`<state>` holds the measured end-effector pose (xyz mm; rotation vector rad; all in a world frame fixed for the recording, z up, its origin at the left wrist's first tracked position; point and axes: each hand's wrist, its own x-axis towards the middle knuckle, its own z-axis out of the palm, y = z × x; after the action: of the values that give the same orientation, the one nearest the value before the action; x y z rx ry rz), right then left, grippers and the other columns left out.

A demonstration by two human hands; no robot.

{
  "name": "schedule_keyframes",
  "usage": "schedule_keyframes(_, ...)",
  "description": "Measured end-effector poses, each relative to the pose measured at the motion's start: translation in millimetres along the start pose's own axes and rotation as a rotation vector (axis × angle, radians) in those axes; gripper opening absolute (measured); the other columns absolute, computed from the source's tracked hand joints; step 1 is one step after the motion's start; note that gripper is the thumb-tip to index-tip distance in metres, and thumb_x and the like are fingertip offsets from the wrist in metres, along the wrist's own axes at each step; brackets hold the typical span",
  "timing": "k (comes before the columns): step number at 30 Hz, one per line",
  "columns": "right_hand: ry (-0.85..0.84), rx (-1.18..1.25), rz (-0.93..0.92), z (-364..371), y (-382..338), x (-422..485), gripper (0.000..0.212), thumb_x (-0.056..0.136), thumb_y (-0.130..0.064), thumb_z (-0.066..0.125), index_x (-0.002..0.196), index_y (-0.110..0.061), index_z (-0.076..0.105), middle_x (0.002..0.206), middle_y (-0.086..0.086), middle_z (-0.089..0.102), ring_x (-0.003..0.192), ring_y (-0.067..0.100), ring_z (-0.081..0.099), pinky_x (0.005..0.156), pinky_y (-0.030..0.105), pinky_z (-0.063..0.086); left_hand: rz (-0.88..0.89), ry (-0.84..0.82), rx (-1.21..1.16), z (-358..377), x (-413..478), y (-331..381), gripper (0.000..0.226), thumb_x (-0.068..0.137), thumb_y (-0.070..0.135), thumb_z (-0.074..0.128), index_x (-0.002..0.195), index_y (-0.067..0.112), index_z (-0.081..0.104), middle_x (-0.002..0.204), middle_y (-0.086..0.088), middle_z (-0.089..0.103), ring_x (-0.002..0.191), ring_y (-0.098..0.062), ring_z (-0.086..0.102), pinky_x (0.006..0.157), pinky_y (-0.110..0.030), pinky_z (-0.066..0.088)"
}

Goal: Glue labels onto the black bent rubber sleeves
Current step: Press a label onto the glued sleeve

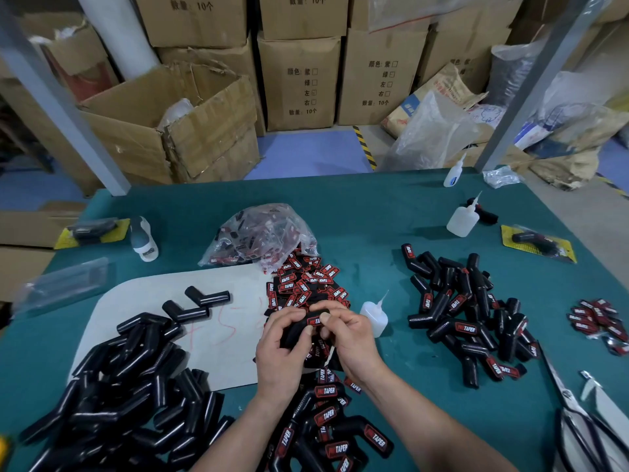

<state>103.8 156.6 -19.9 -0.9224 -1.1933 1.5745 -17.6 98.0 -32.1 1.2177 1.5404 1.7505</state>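
Observation:
My left hand (280, 349) grips a black bent rubber sleeve (296, 330) above the green table (391, 206). My right hand (347, 335) pinches a red and black label (313, 321) against the sleeve's upper end. Loose labels (303, 284) lie heaped just beyond my hands. A pile of unlabelled sleeves (129, 386) sits at the lower left. Labelled sleeves (333, 434) lie between my forearms, and another labelled pile (469, 311) lies to the right. A small glue bottle (374, 316) stands right of my right hand.
A plastic bag of labels (262, 233) lies behind the heap on a white mat (224, 349). Two more glue bottles (463, 219) (454, 173) stand at the back right. Scissors (571, 413) lie at the right edge. Cardboard boxes (299, 83) stand beyond the table.

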Motion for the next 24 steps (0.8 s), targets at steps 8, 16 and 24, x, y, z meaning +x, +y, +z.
schedule_keyframes(8, 0.019, 0.008, -0.001, -1.2, -0.4, -0.8, 0.031, 0.079, -0.022, 0.065, 0.056, -0.002, 0.057, 0.108, 0.008, 0.073, 0.099, 0.014, 0.066, 0.082, 0.024, 0.051, 0.019, -0.029, 0.064, -0.8, -2.3, -2.3, 0.033, 0.084, 0.029, 0.068, 0.111, 0.047, 0.067, 0.118, 0.018, 0.065, 0.119, -0.012, 0.062, 0.102, -0.015, 0.044)
schedule_keyframes(16, 0.023, -0.042, -0.014, -2.0, -0.6, -2.3, 0.036, 0.080, -0.026, 0.065, 0.054, -0.002, 0.055, 0.106, 0.005, 0.074, 0.101, 0.016, 0.066, 0.085, 0.022, 0.049, 0.149, -0.067, 0.220, -3.7, -2.6, -0.1, 0.017, 0.094, 0.029, 0.064, 0.110, 0.032, 0.069, 0.121, 0.018, 0.060, 0.116, -0.012, 0.063, 0.100, -0.018, 0.046)
schedule_keyframes(24, -0.027, -0.071, -0.077, 0.9, -5.7, -5.5, 0.029, 0.085, -0.021, 0.064, 0.061, -0.006, 0.065, 0.112, 0.009, 0.071, 0.105, 0.023, 0.066, 0.088, 0.029, 0.051, 0.033, 0.003, 0.141, -2.1, -0.5, 8.2, 0.019, 0.091, 0.032, 0.066, 0.105, 0.045, 0.068, 0.110, 0.019, 0.069, 0.108, -0.007, 0.066, 0.095, -0.014, 0.047)
